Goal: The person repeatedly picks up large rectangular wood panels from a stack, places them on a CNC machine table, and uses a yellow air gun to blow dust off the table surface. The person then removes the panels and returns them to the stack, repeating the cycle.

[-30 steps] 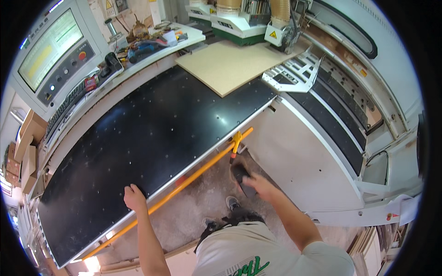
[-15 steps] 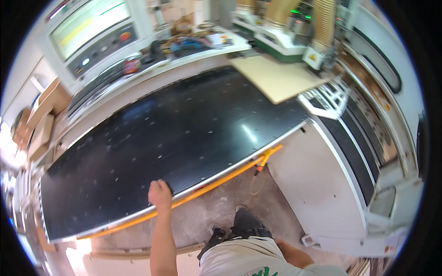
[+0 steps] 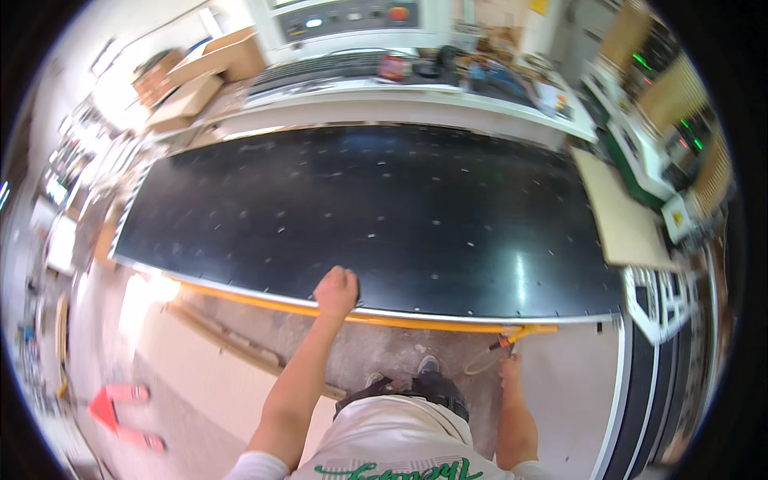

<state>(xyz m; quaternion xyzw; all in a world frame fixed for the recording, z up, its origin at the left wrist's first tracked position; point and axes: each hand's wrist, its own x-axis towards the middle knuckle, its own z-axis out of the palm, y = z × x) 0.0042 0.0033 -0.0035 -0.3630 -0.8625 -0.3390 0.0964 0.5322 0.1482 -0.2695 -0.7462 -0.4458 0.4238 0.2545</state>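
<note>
My left hand [image 3: 336, 291] is closed in a fist on the near edge of a long black tabletop [image 3: 320, 216] dotted with small pale marks. A dark sliver shows at the right side of this fist; whether it is held or only shadow I cannot make out. My right hand [image 3: 510, 369] is low on the right, just below a yellow tool end with a black and orange tip [image 3: 504, 342] and a thin looped cord. Its fingers are too small and blurred to read. A yellow bar [image 3: 432, 323] runs under the tabletop's near edge.
A pale board [image 3: 620, 212] lies at the tabletop's right end, beside a white slotted metal bracket [image 3: 660, 300] and a machine with ribbed hoses [image 3: 668, 96]. Behind stand a keyboard [image 3: 320, 70] and control panel [image 3: 352, 16]. Cardboard boxes [image 3: 220, 60] and a red pallet jack [image 3: 120, 416] are left.
The view has swung to the right, so the tabletop lies more level across it. My right hand has come into view near the yellow tool end. My left fist stays on the near edge.
</note>
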